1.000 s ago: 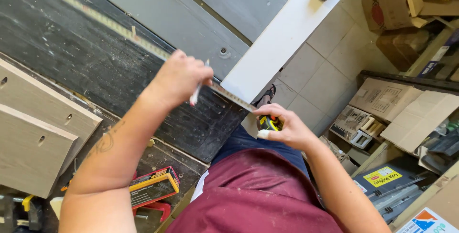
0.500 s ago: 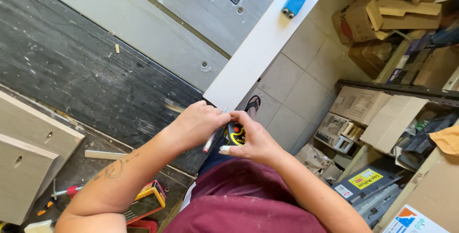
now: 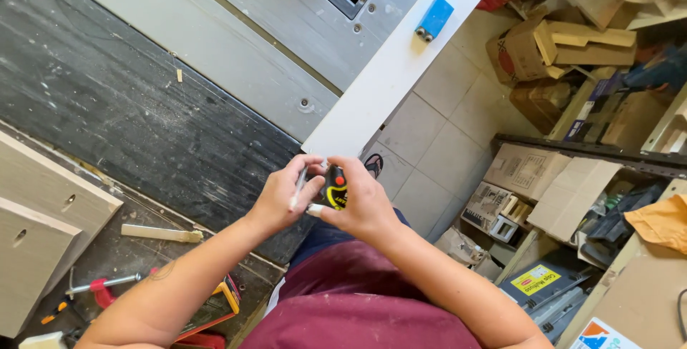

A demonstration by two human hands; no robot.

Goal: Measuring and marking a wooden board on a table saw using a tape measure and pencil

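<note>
The person in the maroon shirt (image 3: 358, 313) is standing at the bench with both hands drawn in close to the body; the right hand (image 3: 361, 202) is curling tightly around a black and yellow tape measure (image 3: 333, 189) with a red button, and the left hand (image 3: 283, 191) is closing its fingers on a slim white pencil (image 3: 298, 190) while its fingertips are touching the tape measure's case; the two hands are meeting just past the near edge of the dark worktop (image 3: 136, 113), below the end of the white board (image 3: 401, 62).

Down at the left, a red-handled clamp (image 3: 104, 288) and a flat red and yellow box (image 3: 215, 306) are lying on the lower shelf; a thin wood strip (image 3: 161, 233) is resting just above them, and pale drilled panels (image 3: 43, 220) are stacking up at the far left.

The dark worktop is showing dust and chips; beyond it a grey metal table (image 3: 243, 41) is running across, and the white board is lying slantwise over its edge with a small blue block (image 3: 433, 18) sitting on it.

To the right, pale floor tiles (image 3: 436, 134) are showing; cardboard boxes (image 3: 565, 184) are crowding a low black shelf, a grey case with a yellow label (image 3: 540, 281) is lying nearer, and brown cartons with wood offcuts (image 3: 572, 34) are piling up in the far corner.
</note>
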